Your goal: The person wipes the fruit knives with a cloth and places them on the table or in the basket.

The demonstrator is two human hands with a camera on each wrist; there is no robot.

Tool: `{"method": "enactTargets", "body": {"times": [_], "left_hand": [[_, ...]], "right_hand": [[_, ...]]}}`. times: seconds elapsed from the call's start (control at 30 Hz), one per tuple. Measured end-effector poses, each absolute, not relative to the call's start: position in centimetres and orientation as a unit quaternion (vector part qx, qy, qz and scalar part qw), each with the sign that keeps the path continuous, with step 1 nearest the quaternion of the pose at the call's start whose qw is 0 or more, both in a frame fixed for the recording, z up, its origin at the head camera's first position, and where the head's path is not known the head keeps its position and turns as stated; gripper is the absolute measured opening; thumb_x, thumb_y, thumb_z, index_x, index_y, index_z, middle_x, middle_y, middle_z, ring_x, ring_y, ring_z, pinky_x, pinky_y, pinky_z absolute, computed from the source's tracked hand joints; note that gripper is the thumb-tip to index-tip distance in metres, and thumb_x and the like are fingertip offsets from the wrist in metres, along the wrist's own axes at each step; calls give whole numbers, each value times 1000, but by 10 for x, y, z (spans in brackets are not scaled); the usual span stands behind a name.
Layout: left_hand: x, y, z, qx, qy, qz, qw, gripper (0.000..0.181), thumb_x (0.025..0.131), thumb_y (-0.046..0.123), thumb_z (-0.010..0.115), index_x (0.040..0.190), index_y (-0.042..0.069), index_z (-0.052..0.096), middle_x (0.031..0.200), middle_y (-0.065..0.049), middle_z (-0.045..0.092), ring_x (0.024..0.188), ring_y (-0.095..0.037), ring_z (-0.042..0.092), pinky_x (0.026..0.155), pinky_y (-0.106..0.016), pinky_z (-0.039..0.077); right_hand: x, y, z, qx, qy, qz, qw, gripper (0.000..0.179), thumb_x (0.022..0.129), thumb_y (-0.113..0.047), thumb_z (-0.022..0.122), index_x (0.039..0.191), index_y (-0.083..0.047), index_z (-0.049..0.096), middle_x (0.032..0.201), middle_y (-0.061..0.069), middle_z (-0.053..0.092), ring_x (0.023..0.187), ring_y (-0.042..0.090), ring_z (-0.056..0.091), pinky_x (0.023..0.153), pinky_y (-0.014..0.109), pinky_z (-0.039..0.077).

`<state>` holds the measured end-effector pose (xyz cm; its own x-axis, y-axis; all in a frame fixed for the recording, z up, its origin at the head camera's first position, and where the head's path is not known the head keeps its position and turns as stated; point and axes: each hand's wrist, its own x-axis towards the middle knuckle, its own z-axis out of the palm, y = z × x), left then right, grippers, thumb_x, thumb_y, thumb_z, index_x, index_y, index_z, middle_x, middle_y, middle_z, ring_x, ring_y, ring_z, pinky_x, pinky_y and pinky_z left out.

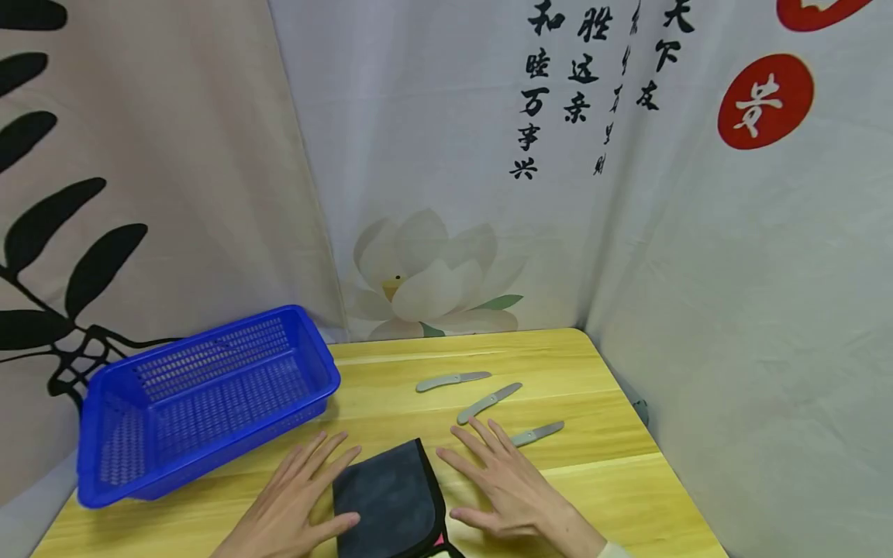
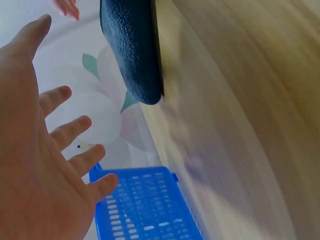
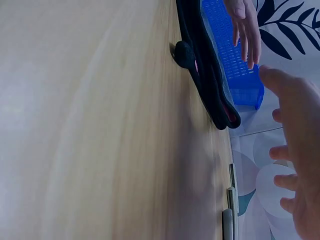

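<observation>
A dark grey folded fabric pouch (image 1: 391,496) with black edging lies at the front of the table, a bit of pink showing at its lower right corner. My left hand (image 1: 296,496), fingers spread, is at its left side, and the thumb overlaps its edge in the head view. On the other side is my right hand (image 1: 505,488), fingers apart and holding nothing. In the right wrist view the pouch (image 3: 207,75) shows as layered, with pink between the layers. Beyond the right fingertips lie three small pale-handled knives, one farthest back (image 1: 453,380), one in the middle (image 1: 490,402) and one partly hidden by that hand (image 1: 538,433).
A blue perforated plastic basket (image 1: 209,403) stands at the table's left. The wooden table (image 1: 628,480) ends at the back and right against hanging white cloth (image 1: 732,271) printed with a flower, leaves and writing.
</observation>
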<state>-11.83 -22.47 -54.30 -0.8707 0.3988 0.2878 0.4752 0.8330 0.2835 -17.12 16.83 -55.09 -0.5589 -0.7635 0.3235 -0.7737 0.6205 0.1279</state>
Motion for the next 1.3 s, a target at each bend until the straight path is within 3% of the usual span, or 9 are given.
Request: {"method": "enactTargets", "body": {"times": [0.17,0.4,0.77,1.0,1.3], "left_hand": [[-130,-213,-539,-242,-948,-186,91,83,100,66,79,171,38,49,179,-5,48,163,-48,47,124,-77,43],[-160,-187,-530,-274,-939,-201,57,79,104,62,76,173,37,46,182,-6,44,166,-50,43,126,-79,42],[-227,-143,-525,-315,-926,-210,-2,75,113,66,58,175,26,44,181,-12,44,168,-48,39,132,-74,36],[-265,-122,-526,-324,-924,-203,2,70,115,52,64,171,14,48,174,-21,50,163,-51,46,131,-74,39],[-302,-100,-535,-292,-934,-203,-24,66,115,43,67,168,7,52,170,-25,54,157,-50,53,130,-70,43]], "right_hand": [[-166,172,-550,423,-889,14,174,82,103,-73,67,172,-33,48,180,8,45,165,40,48,132,60,45],[-162,178,-554,421,-886,7,193,83,101,-71,70,171,-33,49,174,9,54,162,41,51,128,61,49],[-156,186,-559,410,-891,7,196,85,99,-69,76,171,-34,49,174,5,54,161,40,53,125,59,52],[-150,188,-561,388,-904,8,180,85,103,-70,72,175,-38,41,175,4,52,163,39,51,126,58,52],[-151,188,-565,389,-907,15,160,80,104,-71,69,173,-40,44,175,2,53,162,39,52,124,59,54]]}}
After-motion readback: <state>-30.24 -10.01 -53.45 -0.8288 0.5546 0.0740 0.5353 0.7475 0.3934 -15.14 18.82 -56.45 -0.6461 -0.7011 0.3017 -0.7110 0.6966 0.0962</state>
